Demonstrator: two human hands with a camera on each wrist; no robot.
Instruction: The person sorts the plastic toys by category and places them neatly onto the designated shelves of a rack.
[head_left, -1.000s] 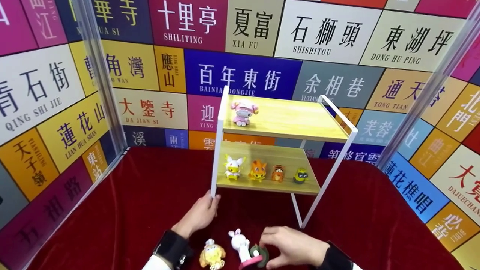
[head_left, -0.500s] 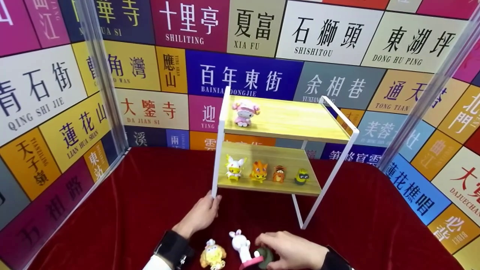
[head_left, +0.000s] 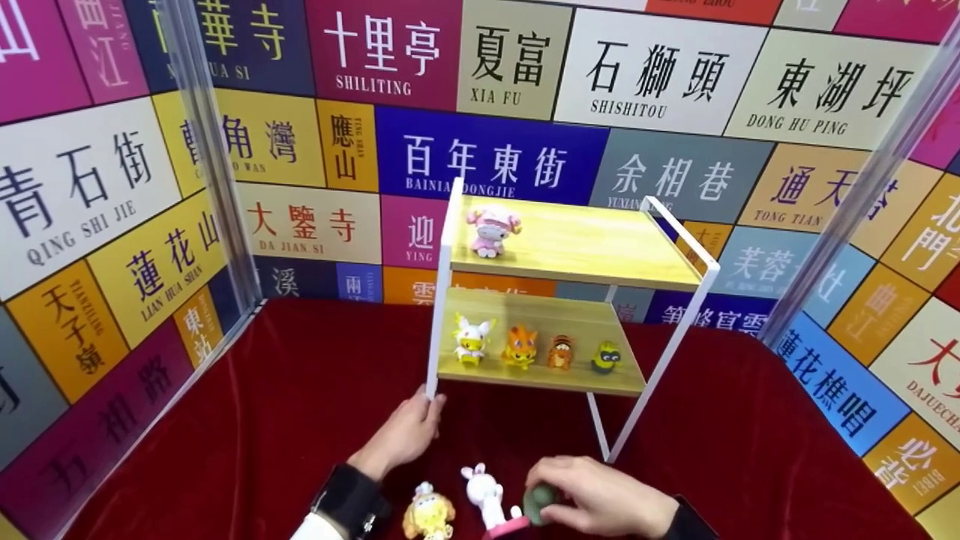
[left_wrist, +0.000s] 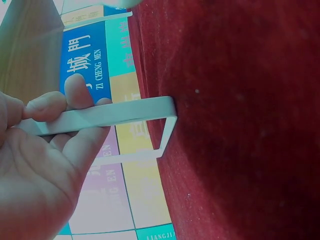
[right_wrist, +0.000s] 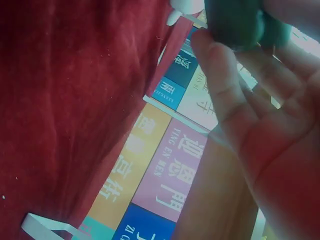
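My left hand (head_left: 405, 435) grips the lower front left leg of a two-tier shelf with a white metal frame; in the left wrist view the fingers and thumb close around the white leg (left_wrist: 135, 111). Low in the head view, my right hand (head_left: 600, 495) pinches a dark green rounded figurine (head_left: 538, 502) between thumb and fingers. The right wrist view shows this green figurine (right_wrist: 232, 25) at its top edge, partly cut off. Just left of it stands a white rabbit figurine (head_left: 486, 499) on a pink base. Farther left is a yellow, floppy-eared figurine (head_left: 429, 514).
The upper wooden board (head_left: 585, 240) bears a pink figurine (head_left: 491, 234) at its left. On the lower board (head_left: 517, 379) stand several small figurines in a row, a tiger figurine (head_left: 559, 352) among them. Red cloth (head_left: 315, 375) covers the table; sign-printed panels (head_left: 487, 154) enclose it.
My right hand has drawn the green figurine slightly to the right, away from the rabbit's base, and tilted it. The left hand keeps its grip on the shelf leg.
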